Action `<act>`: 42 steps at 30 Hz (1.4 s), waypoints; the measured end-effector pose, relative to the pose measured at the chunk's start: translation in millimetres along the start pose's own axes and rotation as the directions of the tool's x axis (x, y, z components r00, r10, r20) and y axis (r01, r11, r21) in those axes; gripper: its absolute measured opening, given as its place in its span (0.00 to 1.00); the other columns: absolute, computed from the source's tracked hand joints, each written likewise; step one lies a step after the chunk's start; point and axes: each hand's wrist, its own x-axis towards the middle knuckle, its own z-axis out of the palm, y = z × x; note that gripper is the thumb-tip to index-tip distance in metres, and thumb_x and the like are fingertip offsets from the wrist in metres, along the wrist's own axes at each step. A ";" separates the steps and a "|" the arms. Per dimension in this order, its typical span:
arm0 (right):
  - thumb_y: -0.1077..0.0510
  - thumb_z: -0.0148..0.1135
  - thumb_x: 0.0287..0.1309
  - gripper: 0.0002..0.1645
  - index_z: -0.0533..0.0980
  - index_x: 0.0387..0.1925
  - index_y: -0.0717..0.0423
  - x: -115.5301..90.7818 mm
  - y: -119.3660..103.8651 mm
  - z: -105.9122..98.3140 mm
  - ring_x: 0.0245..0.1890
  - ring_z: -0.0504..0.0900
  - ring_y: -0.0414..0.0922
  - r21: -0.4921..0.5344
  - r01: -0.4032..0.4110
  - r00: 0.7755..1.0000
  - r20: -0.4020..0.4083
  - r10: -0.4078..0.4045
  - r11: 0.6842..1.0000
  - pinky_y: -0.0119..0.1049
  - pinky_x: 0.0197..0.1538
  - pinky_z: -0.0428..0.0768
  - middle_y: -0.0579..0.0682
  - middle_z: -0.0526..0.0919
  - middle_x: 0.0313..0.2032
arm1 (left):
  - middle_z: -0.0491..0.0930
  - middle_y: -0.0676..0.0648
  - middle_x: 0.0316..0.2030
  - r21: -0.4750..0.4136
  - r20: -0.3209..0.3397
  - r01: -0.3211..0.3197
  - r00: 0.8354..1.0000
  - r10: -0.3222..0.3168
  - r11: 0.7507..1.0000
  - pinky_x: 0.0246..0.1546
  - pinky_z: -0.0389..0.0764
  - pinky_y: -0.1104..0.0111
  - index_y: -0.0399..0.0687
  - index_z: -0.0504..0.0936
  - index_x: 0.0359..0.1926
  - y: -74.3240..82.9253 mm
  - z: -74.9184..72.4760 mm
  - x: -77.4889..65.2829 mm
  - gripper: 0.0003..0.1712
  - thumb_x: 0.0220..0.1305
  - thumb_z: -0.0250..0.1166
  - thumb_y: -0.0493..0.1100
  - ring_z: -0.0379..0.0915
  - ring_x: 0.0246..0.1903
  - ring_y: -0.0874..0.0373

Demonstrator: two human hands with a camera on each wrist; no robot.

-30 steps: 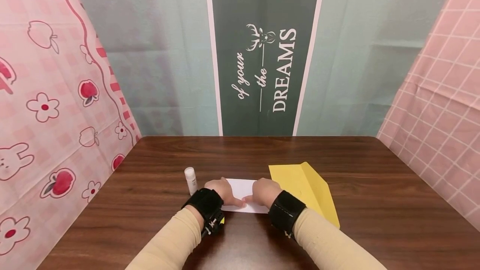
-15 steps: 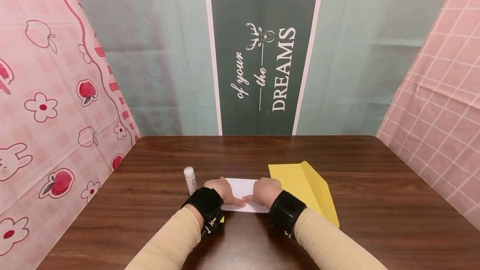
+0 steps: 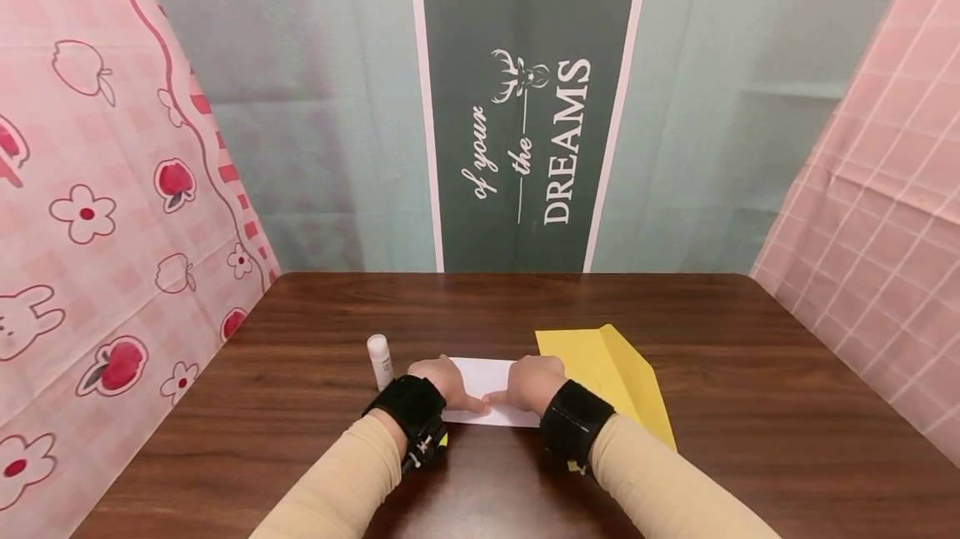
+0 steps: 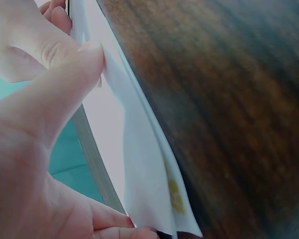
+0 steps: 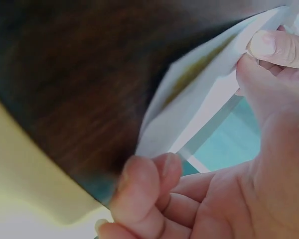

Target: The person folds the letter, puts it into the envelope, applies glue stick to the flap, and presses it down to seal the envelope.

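White folded paper strip (image 3: pixel 483 376) lies before you in the head view, on the dark brown wood-grain table (image 3: pixel 495 314), and everything else sits around it. Your left hand (image 3: pixel 444 381) grips the paper strip's left end and your right hand (image 3: pixel 534 383) its right end, both thumbs meeting near the middle of its near edge. Left of the strip, just beyond your left wrist, is a white capped plastic cylinder (image 3: pixel 380 362) with small dark print; right of it, partly behind your right hand, lies a yellow creased paper sheet (image 3: pixel 618 372). Well beyond the strip hangs a grey-green cloth backdrop (image 3: pixel 465 14) lettered "DREAMS". In the left wrist view, your left thumb presses on the strip while your other fingers are bent at its end; its layers stand slightly apart there, and a yellowish patch (image 4: pixel 175 196) shows at the gap, though you cannot tell from this what it belongs to. In the right wrist view, your right fingers curl around the strip's opposite end, and your right thumb lies on its edge, tip against your left thumb.
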 end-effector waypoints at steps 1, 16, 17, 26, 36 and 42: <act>0.22 0.49 0.48 0.41 0.83 0.25 0.55 -0.1 0.7 0.8 0.21 0.72 0.42 0.010 0.012 1.000 0.000 -0.012 1.000 0.37 0.29 0.67 0.47 0.74 0.16 | 0.72 0.42 0.58 -0.003 0.002 0.002 1.000 -0.002 1.000 0.37 0.76 0.61 0.35 0.71 0.60 -0.1 1.1 -0.4 0.56 0.44 0.60 0.76 0.76 0.39 0.53; 0.27 0.55 0.49 0.36 0.82 0.29 0.56 2.3 10.0 10.0 0.21 0.71 0.43 0.087 0.035 0.999 0.018 -0.037 0.996 0.38 0.27 0.68 0.48 0.74 0.16 | 0.72 0.43 0.58 0.030 -0.010 -0.010 1.000 0.010 1.000 0.39 0.76 0.59 0.39 0.75 0.57 2.2 3.4 0.5 0.53 0.43 0.60 0.77 0.76 0.42 0.51; 0.27 0.55 0.49 0.36 0.82 0.29 0.56 2.9 9.4 10.5 0.21 0.71 0.43 0.088 0.034 0.999 0.019 -0.036 0.996 0.38 0.27 0.69 0.48 0.74 0.17 | 0.72 0.43 0.58 0.026 -0.009 -0.010 1.000 0.010 1.000 0.39 0.76 0.59 0.38 0.75 0.57 1.4 3.4 0.5 0.53 0.43 0.60 0.77 0.76 0.42 0.52; 0.42 0.61 0.55 0.43 0.62 0.65 0.62 7.7 7.2 14.1 0.51 0.77 0.52 0.259 0.212 0.977 -0.036 -0.210 0.942 0.50 0.50 0.74 0.60 0.78 0.51 | 0.76 0.44 0.54 -0.037 -0.031 -0.093 0.995 0.092 0.995 0.41 0.74 0.58 0.56 0.59 0.70 -3.3 2.7 -4.6 0.52 0.47 0.63 0.72 0.75 0.47 0.50; 0.48 0.60 0.59 0.41 0.58 0.68 0.59 10.4 13.4 7.8 0.41 0.78 0.48 0.369 0.285 0.945 0.048 -0.325 0.884 0.42 0.50 0.72 0.61 0.79 0.48 | 0.76 0.52 0.55 -0.028 0.008 -0.126 0.992 0.127 0.992 0.48 0.70 0.59 0.63 0.63 0.68 2.2 -3.9 -8.8 0.43 0.52 0.61 0.68 0.70 0.54 0.55; 0.47 0.56 0.61 0.39 0.56 0.69 0.57 7.6 8.7 -1.0 0.36 0.77 0.49 0.377 0.262 0.944 0.092 -0.317 0.889 0.41 0.46 0.72 0.59 0.80 0.40 | 0.73 0.51 0.58 -0.019 0.036 -0.116 0.993 0.117 0.993 0.46 0.72 0.61 0.64 0.61 0.68 1.2 -6.5 -6.0 0.44 0.52 0.61 0.68 0.70 0.54 0.55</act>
